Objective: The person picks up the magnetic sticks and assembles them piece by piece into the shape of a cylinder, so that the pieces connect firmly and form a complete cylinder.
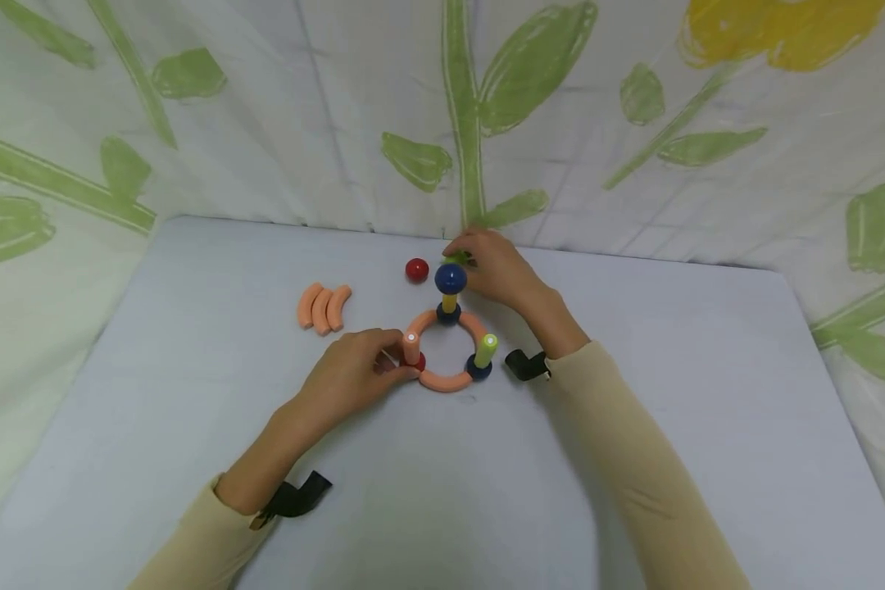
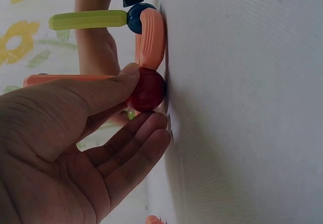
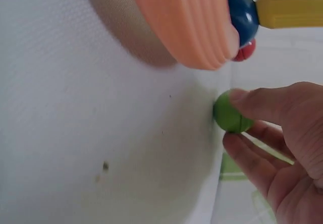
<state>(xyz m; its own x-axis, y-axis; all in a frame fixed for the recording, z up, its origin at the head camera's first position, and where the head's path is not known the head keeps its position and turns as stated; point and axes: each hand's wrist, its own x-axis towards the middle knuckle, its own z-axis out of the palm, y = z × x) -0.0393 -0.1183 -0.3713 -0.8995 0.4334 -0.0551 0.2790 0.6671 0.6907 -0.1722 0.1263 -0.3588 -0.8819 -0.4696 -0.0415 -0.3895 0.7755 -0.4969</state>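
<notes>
Left hand (image 1: 347,373) pinches the round red ball (image 2: 146,89) joint; right hand (image 1: 497,266) pinches a small green ball (image 3: 231,114), probably next seated atop a post.

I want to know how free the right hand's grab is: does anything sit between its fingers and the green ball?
Nothing visible does. The right hand already pinches the green ball on the table, thumb on top, fingers beneath. The yellow stick with its blue ball stands just in front, apart from the ball.
</notes>
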